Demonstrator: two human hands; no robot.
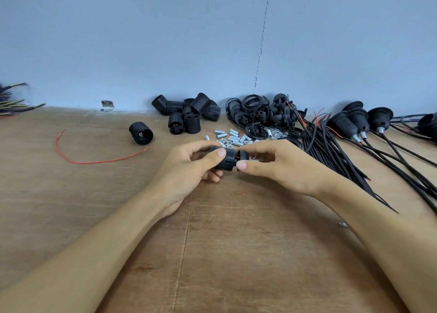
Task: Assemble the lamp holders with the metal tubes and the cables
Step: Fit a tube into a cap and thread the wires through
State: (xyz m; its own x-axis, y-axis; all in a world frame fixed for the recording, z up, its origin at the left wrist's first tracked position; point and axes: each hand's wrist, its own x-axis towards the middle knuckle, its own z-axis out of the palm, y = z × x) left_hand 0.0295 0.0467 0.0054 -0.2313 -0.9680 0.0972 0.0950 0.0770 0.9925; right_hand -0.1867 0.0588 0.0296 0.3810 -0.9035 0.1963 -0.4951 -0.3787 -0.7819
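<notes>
My left hand [189, 168] grips a black ribbed lamp holder body [227, 159] above the middle of the wooden table. My right hand [272, 163] pinches the black cap part [242, 154] at the body's right end; a red wire shows in the gap between them. Behind my hands lies a scatter of short metal tubes [234, 136] and nuts. A bundle of black cables [331, 147] fans out to the right.
Black holder bodies [189, 114] and black caps and rings [262, 114] are piled against the blue wall. Assembled holders with cables [361, 123] lie at far right. One holder [141, 133] and a loose red wire [94, 161] lie to the left. More wires [11, 102] sit at the left edge.
</notes>
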